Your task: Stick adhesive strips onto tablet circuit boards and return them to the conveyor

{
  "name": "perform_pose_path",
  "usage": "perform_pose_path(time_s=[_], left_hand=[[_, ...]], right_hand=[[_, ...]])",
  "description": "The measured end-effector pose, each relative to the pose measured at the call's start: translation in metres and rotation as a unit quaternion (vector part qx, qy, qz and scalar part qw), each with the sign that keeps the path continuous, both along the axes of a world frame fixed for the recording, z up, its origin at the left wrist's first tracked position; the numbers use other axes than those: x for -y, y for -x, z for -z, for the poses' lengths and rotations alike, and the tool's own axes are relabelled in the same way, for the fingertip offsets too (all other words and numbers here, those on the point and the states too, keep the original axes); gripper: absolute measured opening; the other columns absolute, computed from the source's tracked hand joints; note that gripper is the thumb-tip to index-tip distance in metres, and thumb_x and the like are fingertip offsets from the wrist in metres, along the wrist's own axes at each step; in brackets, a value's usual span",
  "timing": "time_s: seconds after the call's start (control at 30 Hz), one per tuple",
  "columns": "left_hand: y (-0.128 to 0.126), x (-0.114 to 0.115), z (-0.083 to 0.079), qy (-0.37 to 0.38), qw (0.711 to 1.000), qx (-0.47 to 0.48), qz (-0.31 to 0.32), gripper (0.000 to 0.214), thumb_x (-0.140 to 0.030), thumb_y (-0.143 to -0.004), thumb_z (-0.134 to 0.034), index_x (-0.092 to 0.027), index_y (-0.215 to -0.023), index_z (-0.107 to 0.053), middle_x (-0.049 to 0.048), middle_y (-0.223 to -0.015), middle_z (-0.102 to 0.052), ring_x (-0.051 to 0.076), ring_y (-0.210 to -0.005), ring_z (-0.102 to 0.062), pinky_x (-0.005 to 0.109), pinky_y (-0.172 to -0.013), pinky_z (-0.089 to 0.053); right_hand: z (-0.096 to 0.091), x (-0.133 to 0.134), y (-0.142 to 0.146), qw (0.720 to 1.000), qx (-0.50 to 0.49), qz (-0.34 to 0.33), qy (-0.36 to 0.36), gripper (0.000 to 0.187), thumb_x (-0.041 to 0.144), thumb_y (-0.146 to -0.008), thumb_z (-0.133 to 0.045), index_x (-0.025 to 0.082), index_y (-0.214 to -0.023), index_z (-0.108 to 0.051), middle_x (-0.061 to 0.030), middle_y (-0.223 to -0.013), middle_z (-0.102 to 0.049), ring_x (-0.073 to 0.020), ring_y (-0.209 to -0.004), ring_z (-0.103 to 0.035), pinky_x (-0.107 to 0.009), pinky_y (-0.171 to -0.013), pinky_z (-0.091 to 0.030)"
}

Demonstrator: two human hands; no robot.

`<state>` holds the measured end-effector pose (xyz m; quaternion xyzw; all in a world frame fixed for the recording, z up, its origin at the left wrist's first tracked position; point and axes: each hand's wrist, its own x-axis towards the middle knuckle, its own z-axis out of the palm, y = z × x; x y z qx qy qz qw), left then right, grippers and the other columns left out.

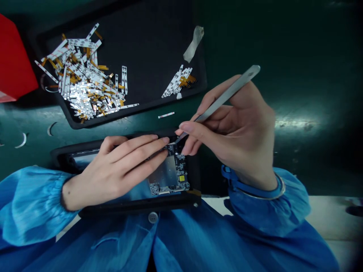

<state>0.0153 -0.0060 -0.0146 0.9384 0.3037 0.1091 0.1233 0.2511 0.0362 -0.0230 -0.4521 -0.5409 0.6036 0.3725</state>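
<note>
Hands (119, 170) at circuit board (170, 175), tweezers (227, 94) seemingly touching

Left hand (124, 166) flat on opened tablet (136, 206), fingertips at circuit board (172, 172). Right hand (241, 132) pinching tweezers (224, 96), tips on board's top edge. Tray (159, 45) of strips (82, 79) behind.

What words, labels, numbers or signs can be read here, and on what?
No text is readable.
On the circuit board: printed marks and a yellow label, too small to read.
On the strips in the black tray: small marks, blurred.
On the tweezers in the right hand: nothing visible.
</note>
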Motion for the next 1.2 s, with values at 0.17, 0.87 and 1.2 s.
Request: perform_pose_path(time_s=[0.17, 0.87, 1.2], left_hand=[[0.003, 0.0, 0.005, -0.005, 1.0, 0.013, 0.001, 0.037, -0.012, -0.1, -0.057, -0.006, -0.136, -0.055, 0.015, -0.132, -0.069, 0.028, -0.13, -0.059, 0.04, -0.087, -0.045], [0.0, 0.006, 0.002, -0.154, 0.983, -0.098, 0.039, 0.036, -0.008, -0.104, -0.041, -0.011, -0.135, -0.059, 0.008, -0.147, -0.06, 0.022, -0.136, -0.056, 0.038, -0.084, -0.048], [-0.013, 0.014, -0.011, -0.229, 0.95, -0.198, 0.076, 0.043, 0.0, -0.099, -0.038, -0.001, -0.14, -0.051, 0.0194, -0.14, -0.063, 0.025, -0.129, -0.063, 0.036, -0.088, -0.056]], right_hand=[[0.002, -0.003, 0.001, 1.0, -0.016, -0.004, -0.02, 0.035, 0.007, -0.083, -0.078, 0.023, -0.093, -0.048, 0.0127, -0.06, -0.061, -0.0147, -0.062, -0.076, -0.02, -0.048, -0.062], [0.006, -0.004, -0.007, 0.998, -0.053, 0.016, -0.028, 0.024, 0.023, -0.089, -0.076, 0.023, -0.092, -0.053, 0.008, -0.071, -0.071, -0.0108, -0.05, -0.069, -0.019, -0.042, -0.057], [-0.004, 0.031, -0.023, 0.993, -0.023, 0.103, -0.06, 0.007, 0.02, -0.095, -0.068, 0.024, -0.094, -0.063, 0.0049, -0.068, -0.067, -0.0126, -0.053, -0.069, -0.023, -0.043, -0.054]])
